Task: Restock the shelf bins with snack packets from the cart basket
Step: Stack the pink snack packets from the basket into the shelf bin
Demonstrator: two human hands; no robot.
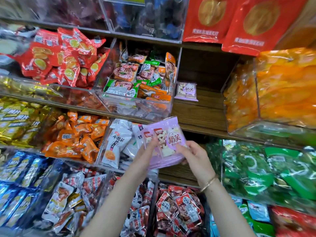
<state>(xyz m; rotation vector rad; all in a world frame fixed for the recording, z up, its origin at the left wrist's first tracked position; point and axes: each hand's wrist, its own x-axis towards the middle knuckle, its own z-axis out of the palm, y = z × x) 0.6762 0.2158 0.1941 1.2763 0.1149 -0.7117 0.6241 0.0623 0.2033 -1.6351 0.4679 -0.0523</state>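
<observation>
Your left hand (pixel 146 150) and right hand (pixel 194 157) pinch the packets (pixel 168 134); shelving step, likely; next set them by the lone packet (pixel 187 91).

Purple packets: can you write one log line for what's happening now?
left hand: holds purple packets | right hand: holds them too | where: by shelf gap | gap: one lone packet inside

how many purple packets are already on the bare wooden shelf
1: a purple packet sits at the wooden shelf's left rear, beside the clear bin. The left hand and right hand hold a stack of more; none seems hidden.
</observation>
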